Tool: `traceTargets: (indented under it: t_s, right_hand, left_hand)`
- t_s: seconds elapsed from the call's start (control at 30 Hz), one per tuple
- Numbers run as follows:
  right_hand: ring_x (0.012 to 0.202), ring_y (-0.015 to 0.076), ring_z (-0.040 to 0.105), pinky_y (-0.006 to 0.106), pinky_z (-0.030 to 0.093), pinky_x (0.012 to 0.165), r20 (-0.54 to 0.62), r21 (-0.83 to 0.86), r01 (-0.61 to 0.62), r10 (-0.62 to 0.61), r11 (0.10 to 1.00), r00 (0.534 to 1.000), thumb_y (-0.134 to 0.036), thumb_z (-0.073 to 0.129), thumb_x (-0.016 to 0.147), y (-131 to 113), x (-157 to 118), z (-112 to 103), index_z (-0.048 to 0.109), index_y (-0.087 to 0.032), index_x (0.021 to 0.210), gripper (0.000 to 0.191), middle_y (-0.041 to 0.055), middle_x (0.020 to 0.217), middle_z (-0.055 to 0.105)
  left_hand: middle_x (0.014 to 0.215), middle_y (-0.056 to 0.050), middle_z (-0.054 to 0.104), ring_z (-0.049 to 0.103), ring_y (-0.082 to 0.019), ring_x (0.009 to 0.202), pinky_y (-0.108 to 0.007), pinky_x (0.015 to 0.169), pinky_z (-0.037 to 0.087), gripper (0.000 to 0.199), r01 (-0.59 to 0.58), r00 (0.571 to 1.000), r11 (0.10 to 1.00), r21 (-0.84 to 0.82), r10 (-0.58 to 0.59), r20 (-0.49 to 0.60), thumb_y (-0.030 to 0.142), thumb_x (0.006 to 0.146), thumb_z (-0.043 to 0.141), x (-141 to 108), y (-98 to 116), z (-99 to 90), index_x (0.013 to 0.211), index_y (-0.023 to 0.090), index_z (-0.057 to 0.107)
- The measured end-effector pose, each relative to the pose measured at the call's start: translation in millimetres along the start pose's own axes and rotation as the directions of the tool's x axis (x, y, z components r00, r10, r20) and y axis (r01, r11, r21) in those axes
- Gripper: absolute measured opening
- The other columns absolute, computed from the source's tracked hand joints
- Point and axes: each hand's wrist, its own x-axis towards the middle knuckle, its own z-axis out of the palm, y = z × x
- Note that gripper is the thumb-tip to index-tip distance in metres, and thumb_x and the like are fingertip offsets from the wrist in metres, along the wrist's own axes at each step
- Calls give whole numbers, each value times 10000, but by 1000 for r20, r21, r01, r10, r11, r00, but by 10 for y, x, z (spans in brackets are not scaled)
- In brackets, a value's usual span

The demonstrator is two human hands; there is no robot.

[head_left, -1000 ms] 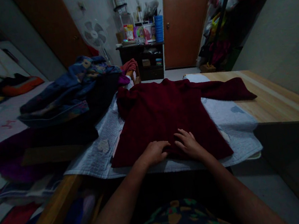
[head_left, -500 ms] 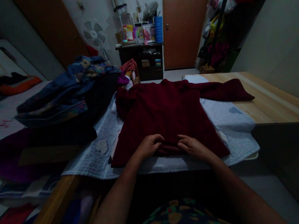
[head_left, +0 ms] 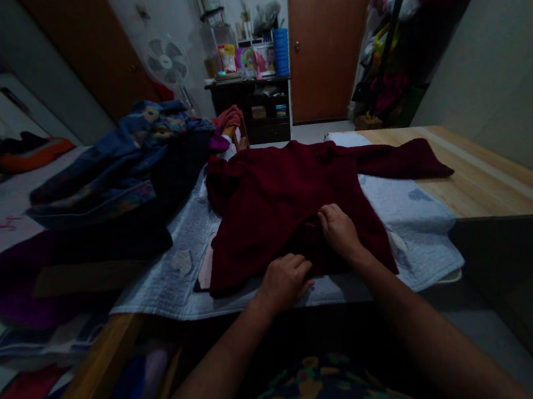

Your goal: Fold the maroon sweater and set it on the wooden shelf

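Note:
A dark red long-sleeved top (head_left: 275, 191) lies spread out on a pale blue quilted cloth (head_left: 410, 210), its right-hand sleeve stretched toward the wooden tabletop. My right hand (head_left: 339, 228) pinches the upper layer of its near hem and holds it lifted, so a dark fold opens below. Lower and to the left, my left hand (head_left: 287, 280) rests at the hem's near edge with fingers curled over the fabric; what its fingertips grip is partly hidden. A flat pinkish edge (head_left: 205, 270) shows from under the garment at the left.
Piled clothes, with blue printed denim (head_left: 91, 177) on top, lie to the left beside a wooden rail (head_left: 79, 391). A light wooden tabletop (head_left: 485, 171) extends to the right. Behind stand a fan (head_left: 167, 60), a dark cabinet (head_left: 252, 110) and a brown door (head_left: 321, 35).
My right hand has moved up and away, raising the hem's upper layer. My left hand has shifted slightly right and nearer to me. The garment's lower corners have drawn inward.

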Motion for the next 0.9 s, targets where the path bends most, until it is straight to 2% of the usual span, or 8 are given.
traceTargets:
  t_s: [0.1,0.2,0.3,0.4,0.53,0.7,0.8,0.9]
  right_hand:
    - [859,184,521,262,372,706,-74,-75,-23,18,997,997,-325,416,946,-19,55,94,619,-208,851,253,73,953,564]
    - [835,177,530,259,368,701,82,-68,-1,7,998,997,-306,458,925,22,-6,209,622,-215,857,199,56,905,587]
    - [830,160,549,248,366,727,230,52,43,-54,998,972,-216,470,892,102,-96,306,594,-223,940,134,29,916,625]
    - [806,155,545,244,370,725,249,129,40,-72,991,966,-168,459,852,164,-139,355,554,-225,991,177,11,890,615]
    - [794,146,521,248,387,732,256,181,82,-128,980,958,-84,435,776,189,-124,324,570,-208,899,221,28,922,563]
    - [935,158,535,299,389,887,397,384,179,-337,906,853,-102,484,766,225,-117,174,607,-186,892,195,36,972,587]
    - [1111,209,486,387,347,975,441,341,220,-362,914,821,-223,587,783,259,-143,124,569,-197,1119,337,84,1191,558]
    - [1300,271,326,458,283,1033,467,192,263,-324,945,823,-251,670,724,257,-150,136,483,-228,1285,592,126,1441,363]
  left_hand:
    - [939,-46,622,561,-205,908,-320,742,441,133,5,999,999,45,-7,39,257,849,611,67,130,61,958,190,574]
    - [882,-49,610,555,-212,856,-341,709,429,41,27,999,993,114,-31,37,170,863,561,119,277,132,904,179,563]
    - [826,-61,599,545,-227,808,-368,698,412,25,38,999,985,171,-41,14,168,871,541,170,388,183,872,161,566]
    - [791,-79,601,545,-234,787,-382,704,395,73,33,999,977,212,-35,4,155,879,516,239,437,212,867,136,585]
    - [768,-97,609,547,-243,784,-392,710,380,113,37,999,974,223,-36,-7,132,878,502,321,420,248,848,122,610]
    - [772,-85,606,544,-235,791,-389,725,373,121,24,998,968,251,-9,-62,148,889,500,290,346,323,841,136,611]
    - [803,-73,604,540,-219,789,-373,705,368,100,19,994,961,277,11,-108,148,894,502,226,304,372,864,143,597]
    - [836,-59,601,533,-208,785,-364,686,365,73,-25,991,956,292,61,-118,153,896,510,185,268,398,906,147,582]
